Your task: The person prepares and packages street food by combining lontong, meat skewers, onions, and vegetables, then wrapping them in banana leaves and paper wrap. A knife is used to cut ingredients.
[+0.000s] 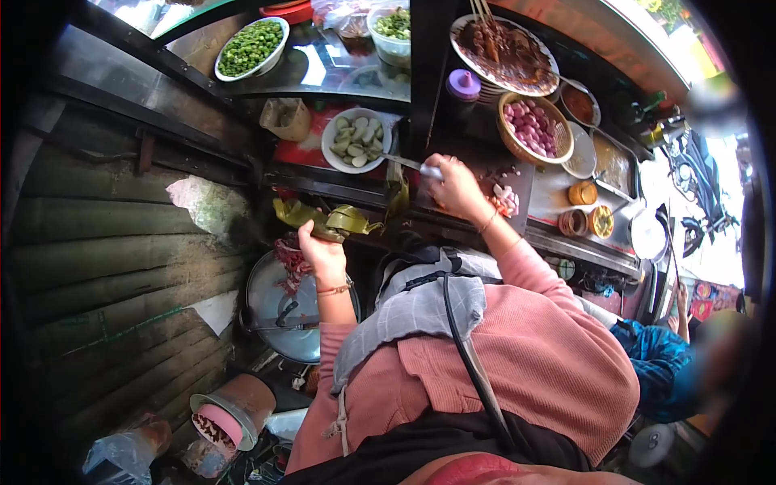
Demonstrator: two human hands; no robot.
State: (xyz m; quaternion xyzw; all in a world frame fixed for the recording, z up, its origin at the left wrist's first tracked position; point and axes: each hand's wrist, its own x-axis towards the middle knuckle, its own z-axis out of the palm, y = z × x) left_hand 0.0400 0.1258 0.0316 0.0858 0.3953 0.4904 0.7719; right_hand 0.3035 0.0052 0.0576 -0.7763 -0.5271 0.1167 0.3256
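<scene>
My left hand (pixel 325 259) is closed round a folded piece of green banana leaf (pixel 297 213), held over a large metal basin (pixel 263 301) with dark red meat (pixel 291 263) at its edge. Over the counter, my right hand (pixel 459 191) grips a slim metal utensil (pixel 404 162) with a pale handle. Its far end reaches the rim of a white bowl (pixel 326 139) filled with pale green slices (pixel 357 137). Chopped reddish pieces (pixel 505 200) lie on the dark board to the right of this hand.
A woven basket (pixel 567 133) of shallots, a plate (pixel 459 50) of skewers in dark sauce and small jars (pixel 582 192) stand at the right. Chopped green vegetables fill a dish (pixel 281 50) behind. Another person in a blue jacket (pixel 659 360) is at the right; a bucket (pixel 263 396) stands lower left.
</scene>
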